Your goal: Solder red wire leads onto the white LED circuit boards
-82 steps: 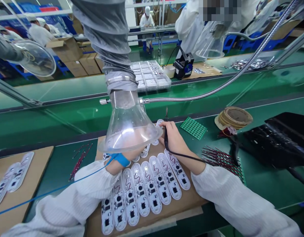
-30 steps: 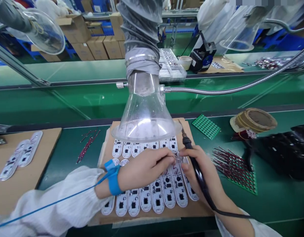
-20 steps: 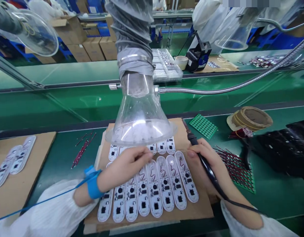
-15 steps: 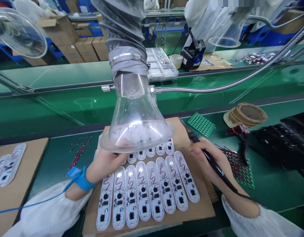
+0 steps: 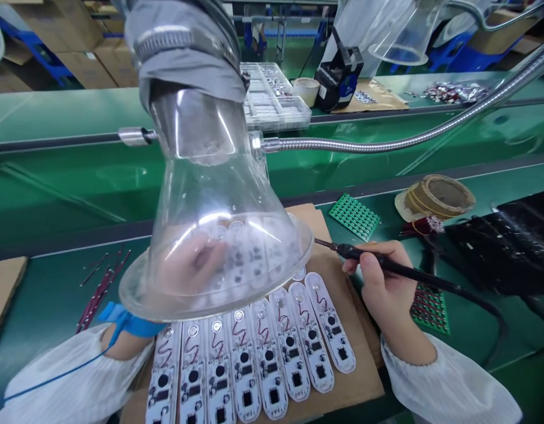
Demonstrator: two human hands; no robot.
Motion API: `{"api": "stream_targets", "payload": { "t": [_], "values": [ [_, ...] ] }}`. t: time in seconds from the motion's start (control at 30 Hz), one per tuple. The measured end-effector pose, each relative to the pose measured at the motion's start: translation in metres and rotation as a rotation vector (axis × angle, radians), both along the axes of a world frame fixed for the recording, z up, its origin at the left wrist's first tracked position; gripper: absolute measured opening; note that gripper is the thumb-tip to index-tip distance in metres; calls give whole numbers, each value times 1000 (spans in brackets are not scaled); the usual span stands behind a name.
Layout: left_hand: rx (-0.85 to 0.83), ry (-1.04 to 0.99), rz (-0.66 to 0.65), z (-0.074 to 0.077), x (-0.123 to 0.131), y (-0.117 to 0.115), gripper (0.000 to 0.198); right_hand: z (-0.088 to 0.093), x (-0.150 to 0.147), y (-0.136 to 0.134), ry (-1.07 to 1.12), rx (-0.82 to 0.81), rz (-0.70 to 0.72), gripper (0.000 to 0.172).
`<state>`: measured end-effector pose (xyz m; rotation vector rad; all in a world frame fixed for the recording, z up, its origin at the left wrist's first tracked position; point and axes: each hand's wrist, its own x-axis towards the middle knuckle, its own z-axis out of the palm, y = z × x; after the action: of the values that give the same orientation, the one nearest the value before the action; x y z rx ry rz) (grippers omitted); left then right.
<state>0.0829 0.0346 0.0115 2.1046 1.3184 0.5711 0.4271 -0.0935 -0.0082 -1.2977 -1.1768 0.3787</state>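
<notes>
Head view: left hand (image 5: 188,262) sits behind the clear hood (image 5: 210,188), blurred by glare; fingers look bent, can't tell whether they grip anything. Blue strap (image 5: 133,324) around that wrist. Right hand (image 5: 389,285) is closed around the soldering iron (image 5: 364,253), tip pointing left toward the hood rim; contact there unclear.

White oblong boards (image 5: 274,377) lie side by side in a front row on the cardboard (image 5: 352,387), leftmost ones cut off by the lower edge. Another row shows only through the hood, distorted. Thin red wires on each front board; joints too small to judge.

Bench (image 5: 46,294) is dark green. Loose dark red wires (image 5: 95,297) at left; green panel (image 5: 355,217) beyond the right hand; second green panel (image 5: 431,309) partly hidden by that hand; black plastic (image 5: 510,247) far right, cropped. Farther back: divided tray (image 5: 285,122), black device (image 5: 340,76), cardboard boxes (image 5: 84,69), cropped at top.
</notes>
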Motion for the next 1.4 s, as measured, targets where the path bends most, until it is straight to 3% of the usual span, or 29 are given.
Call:
{"api": "stream_targets", "payload": {
  "t": [0.1, 0.23, 0.53, 0.83, 1.07, 1.4],
  "values": [
    [144, 115, 64, 8, 7, -5, 45, 0, 0, 0, -43, -36, 22, 19],
    [170, 180, 101, 7, 7, -9, 43, -4, 2, -3, -85, -80, 36, 16],
    [264, 98, 31, -1, 2, -5, 36, -6, 1, -4, -109, -138, 43, 19],
    [161, 191, 37, 3, 4, -6, 41, -3, 2, -2, -167, -149, 17, 22],
    [241, 73, 71, 8, 8, -9, 39, 5, -6, 3, -35, -48, 17, 24],
    [230, 144, 62, 6, 5, -7, 36, 2, -10, 7, -48, -122, 36, 29]
  ]
}}
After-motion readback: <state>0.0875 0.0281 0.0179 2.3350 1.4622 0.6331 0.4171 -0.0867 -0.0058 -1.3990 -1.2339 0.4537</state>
